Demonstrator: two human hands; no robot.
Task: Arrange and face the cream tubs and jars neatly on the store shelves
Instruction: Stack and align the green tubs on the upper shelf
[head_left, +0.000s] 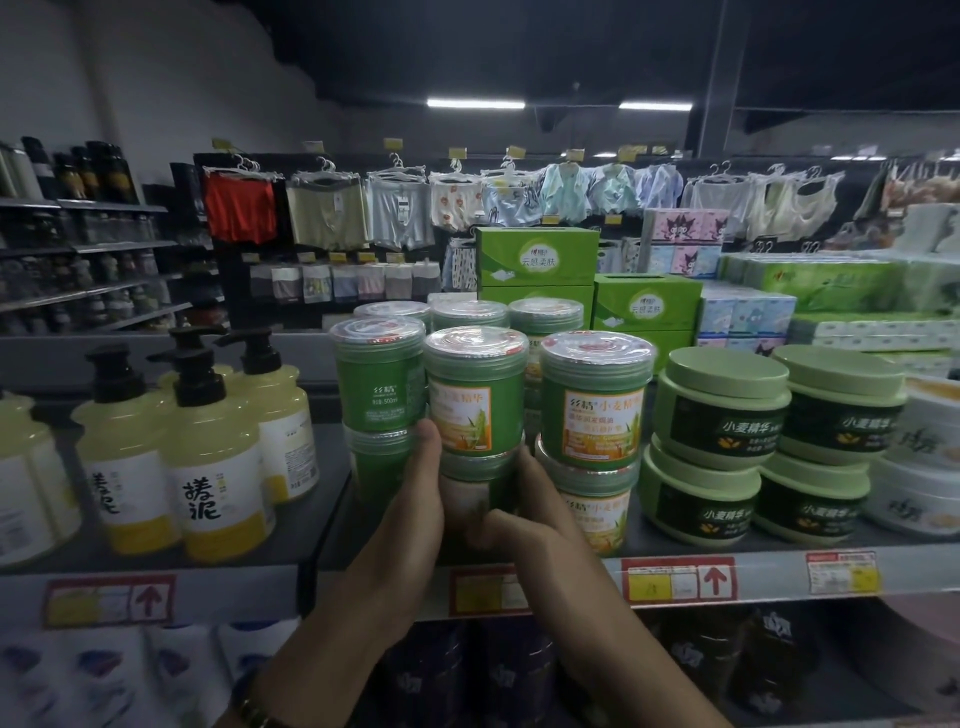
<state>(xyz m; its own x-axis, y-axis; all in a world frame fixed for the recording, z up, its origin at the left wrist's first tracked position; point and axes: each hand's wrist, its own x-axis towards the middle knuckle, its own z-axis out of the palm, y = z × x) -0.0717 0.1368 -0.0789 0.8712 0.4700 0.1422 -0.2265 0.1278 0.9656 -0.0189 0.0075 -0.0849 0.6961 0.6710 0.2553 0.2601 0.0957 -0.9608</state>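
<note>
Green cream jars with clear lids stand two high on the top shelf (779, 571). Both my hands clasp the bottom jar of the middle stack (470, 488): my left hand (410, 514) on its left side, my right hand (524, 514) on its right and front. On it rests the upper middle jar (475, 389), orange label turned slightly left. The left stack's top jar (379, 371) shows its plain green back. The right stack's top jar (595, 400) faces forward. Pale green wide tubs (722, 408) with dark labels are stacked at the right.
Yellow pump bottles (208, 457) stand on the shelf to the left. White tubs (930, 467) sit at the far right. Green tissue boxes (535, 260) and more jars stand behind. Price tags (678, 579) line the shelf edge. Dark products fill the shelf below.
</note>
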